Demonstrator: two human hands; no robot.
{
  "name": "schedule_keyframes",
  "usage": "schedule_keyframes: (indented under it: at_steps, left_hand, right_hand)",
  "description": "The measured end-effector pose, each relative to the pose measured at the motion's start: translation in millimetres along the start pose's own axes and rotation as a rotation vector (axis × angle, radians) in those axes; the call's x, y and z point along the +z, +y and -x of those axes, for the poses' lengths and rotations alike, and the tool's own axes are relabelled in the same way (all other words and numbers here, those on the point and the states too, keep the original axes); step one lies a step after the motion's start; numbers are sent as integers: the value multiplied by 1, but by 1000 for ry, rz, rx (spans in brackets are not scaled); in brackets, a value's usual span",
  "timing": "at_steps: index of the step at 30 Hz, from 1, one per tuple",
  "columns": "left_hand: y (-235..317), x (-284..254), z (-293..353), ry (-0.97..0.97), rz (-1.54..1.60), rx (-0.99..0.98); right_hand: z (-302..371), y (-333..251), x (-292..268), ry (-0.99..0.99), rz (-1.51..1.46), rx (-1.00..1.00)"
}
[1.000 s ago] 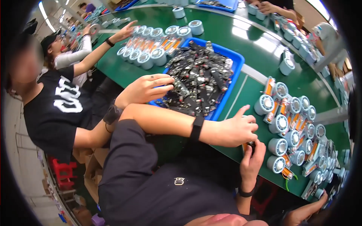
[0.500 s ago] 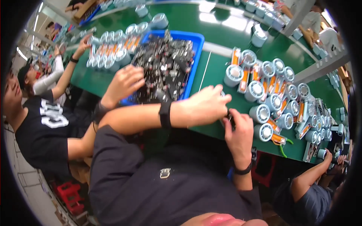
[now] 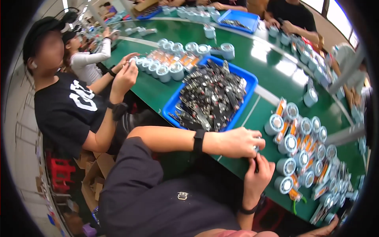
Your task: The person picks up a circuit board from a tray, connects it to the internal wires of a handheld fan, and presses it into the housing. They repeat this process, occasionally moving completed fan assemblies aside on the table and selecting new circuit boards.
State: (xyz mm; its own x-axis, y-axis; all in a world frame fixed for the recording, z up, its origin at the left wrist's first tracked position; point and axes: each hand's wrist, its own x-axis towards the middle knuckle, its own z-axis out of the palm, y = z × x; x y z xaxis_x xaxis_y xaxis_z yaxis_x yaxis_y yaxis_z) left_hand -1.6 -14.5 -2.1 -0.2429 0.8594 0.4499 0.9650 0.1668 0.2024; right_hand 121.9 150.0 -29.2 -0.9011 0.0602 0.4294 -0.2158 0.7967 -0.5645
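Observation:
Just past the front edge of the green table, my left hand (image 3: 237, 143) and my right hand (image 3: 258, 177) work close together. Between them is a small dark part (image 3: 257, 164), which my right hand pinches with thumb and fingers. My left fingers are closed at its upper end, where a little pale, shiny bit (image 3: 256, 149) shows; their grip is partly hidden. To the left of my hands, a blue tray (image 3: 169, 111) is heaped with many black parts with metal bits (image 3: 213, 94). On the right stand rows of light-blue round housings (image 3: 287, 144) with orange pieces (image 3: 281, 106).
A co-worker (image 3: 65, 102) at my left holds a small piece in both hands, beside another group of light-blue housings (image 3: 162, 71). Green-handled pliers (image 3: 294, 206) lie at the right table edge. A grey post (image 3: 347, 134) rises beyond the housings. More people work across the green table (image 3: 272, 51).
My view has swung left and up, so the table sits lower right. My hands remain together at the dark part. The co-worker's nearer hand has left the tray and joined the other.

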Motion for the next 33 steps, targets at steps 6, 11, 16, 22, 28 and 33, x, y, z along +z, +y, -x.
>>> schedule_keyframes:
  at_steps: [6,11,16,22,28,33]
  left_hand:
    - [-7,-13,0,-110,143,18]
    - [-17,-9,0,-79,34,121]
    - [-32,-18,-6,-167,32,251]
    - [-49,-17,-10,-263,168,313]
    - [-41,-23,-15,-351,87,286]
    - [-47,-72,-27,-272,119,406]
  right_hand:
    - [10,-6,11,49,-96,90]
    - [2,-4,-15,-179,-269,200]
    - [-2,3,-28,-333,-493,375]
    - [11,2,-10,-224,-595,482]
    - [20,0,-3,-128,-755,519]
    - [32,21,-1,16,-916,188]
